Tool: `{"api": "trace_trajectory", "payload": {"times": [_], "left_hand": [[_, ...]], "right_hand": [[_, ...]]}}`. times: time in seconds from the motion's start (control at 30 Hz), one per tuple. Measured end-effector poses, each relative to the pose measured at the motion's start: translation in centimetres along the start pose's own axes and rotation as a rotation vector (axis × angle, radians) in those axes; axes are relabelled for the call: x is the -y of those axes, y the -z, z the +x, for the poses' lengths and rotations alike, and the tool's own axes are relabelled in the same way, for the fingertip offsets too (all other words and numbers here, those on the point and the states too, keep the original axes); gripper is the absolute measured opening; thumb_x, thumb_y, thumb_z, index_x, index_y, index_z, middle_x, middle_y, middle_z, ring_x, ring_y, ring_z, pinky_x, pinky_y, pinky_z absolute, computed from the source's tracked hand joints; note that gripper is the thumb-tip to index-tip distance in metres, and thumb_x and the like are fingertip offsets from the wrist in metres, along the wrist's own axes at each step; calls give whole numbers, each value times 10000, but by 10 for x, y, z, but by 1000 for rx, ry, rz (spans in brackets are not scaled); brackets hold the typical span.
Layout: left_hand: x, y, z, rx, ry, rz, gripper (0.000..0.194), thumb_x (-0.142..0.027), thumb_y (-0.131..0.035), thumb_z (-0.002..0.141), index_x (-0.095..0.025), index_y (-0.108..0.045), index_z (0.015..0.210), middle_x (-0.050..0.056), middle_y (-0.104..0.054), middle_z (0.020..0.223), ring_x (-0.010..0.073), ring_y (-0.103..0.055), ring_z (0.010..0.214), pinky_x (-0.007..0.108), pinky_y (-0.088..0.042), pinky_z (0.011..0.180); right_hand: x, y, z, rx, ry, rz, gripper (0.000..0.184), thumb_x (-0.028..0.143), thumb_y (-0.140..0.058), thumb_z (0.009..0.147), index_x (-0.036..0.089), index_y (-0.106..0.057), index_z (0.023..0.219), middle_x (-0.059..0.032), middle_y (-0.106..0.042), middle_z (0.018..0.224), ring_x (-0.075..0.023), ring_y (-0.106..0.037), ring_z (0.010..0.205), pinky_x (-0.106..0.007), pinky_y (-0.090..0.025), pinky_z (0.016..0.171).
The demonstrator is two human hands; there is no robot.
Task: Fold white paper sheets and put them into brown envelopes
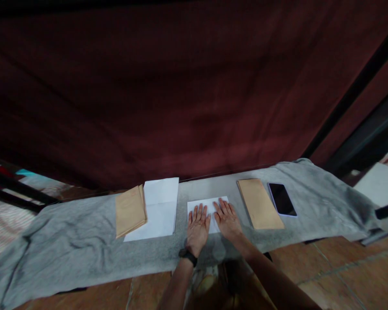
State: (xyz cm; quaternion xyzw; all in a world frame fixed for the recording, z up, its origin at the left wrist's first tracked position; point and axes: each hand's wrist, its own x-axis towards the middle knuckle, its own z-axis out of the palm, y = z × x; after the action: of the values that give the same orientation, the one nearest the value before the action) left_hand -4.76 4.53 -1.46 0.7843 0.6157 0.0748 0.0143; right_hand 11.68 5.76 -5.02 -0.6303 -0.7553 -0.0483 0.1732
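A folded sheet of white paper (211,203) lies on the grey cloth in front of me, partly covered by my hands. My left hand (198,226) rests flat on its left part, fingers stretched out, with a dark watch on the wrist. On the right part lies my right hand (226,218), also flat with the fingers spread. To the left is a stack of white sheets (161,202) with a crease across the top one. Brown envelopes (131,211) overlap that stack's left edge. Right of my right hand sits another pile of brown envelopes (260,204).
A phone (282,199) with a dark screen lies beside the right envelopes. The grey cloth (80,232) covers the long narrow surface. Behind it hangs a dark red curtain (194,94). Black bars (352,94) stand at the sides, and floor tiles (349,267) show below.
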Motion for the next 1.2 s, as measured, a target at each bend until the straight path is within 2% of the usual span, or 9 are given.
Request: {"api": "trace_trajectory", "payload": {"times": [0.13,0.3,0.87,1.0,1.1,1.2], "left_hand": [[8,-6,3,-82,77,40,551,-385,-299,1041,-184,-359,1551,111,-345,1612,253,-263,1518,493,-269,1225],[10,-14,1,-158,118,31,565,-381,-334,1034,-158,-349,1553,122,-373,1599,245,-277,1514,472,-255,1234],[9,-13,1,-197,114,46,574,-410,-311,1039,-141,-367,1543,148,-372,1596,258,-315,1499,486,-281,1218],[8,-12,1,-188,118,44,578,-403,-324,1034,-140,-358,1547,151,-364,1598,260,-310,1501,486,-277,1220],[9,-11,1,-165,118,47,582,-394,-332,1030,-125,-356,1547,158,-359,1599,263,-297,1505,480,-261,1227],[10,-12,0,-168,103,50,587,-387,-324,1029,-120,-342,1552,161,-358,1598,262,-290,1508,483,-262,1226]], "right_hand": [[1,-3,-1,-22,-9,-1,534,343,-385,1032,186,-393,1543,-123,-402,1581,-255,-411,1438,-446,-221,1209],[2,-7,-4,-75,-42,15,587,340,-326,1046,81,-289,1572,-183,-430,1547,-275,-424,1430,-472,-248,1201],[-27,8,-40,-201,-170,-40,604,347,-332,1046,67,-270,1578,-191,-431,1550,-318,-446,1408,-474,-331,1159],[-4,18,-41,-177,-89,1,600,297,-352,1035,86,-247,1587,-174,-401,1573,-298,-410,1436,-479,-331,1169],[24,19,-42,-140,45,74,570,292,-373,1028,113,-317,1567,-140,-422,1571,-266,-408,1439,-456,-330,1183],[41,14,-47,-142,74,117,561,293,-391,1021,103,-356,1548,-156,-465,1540,-257,-434,1420,-451,-338,1185]]}}
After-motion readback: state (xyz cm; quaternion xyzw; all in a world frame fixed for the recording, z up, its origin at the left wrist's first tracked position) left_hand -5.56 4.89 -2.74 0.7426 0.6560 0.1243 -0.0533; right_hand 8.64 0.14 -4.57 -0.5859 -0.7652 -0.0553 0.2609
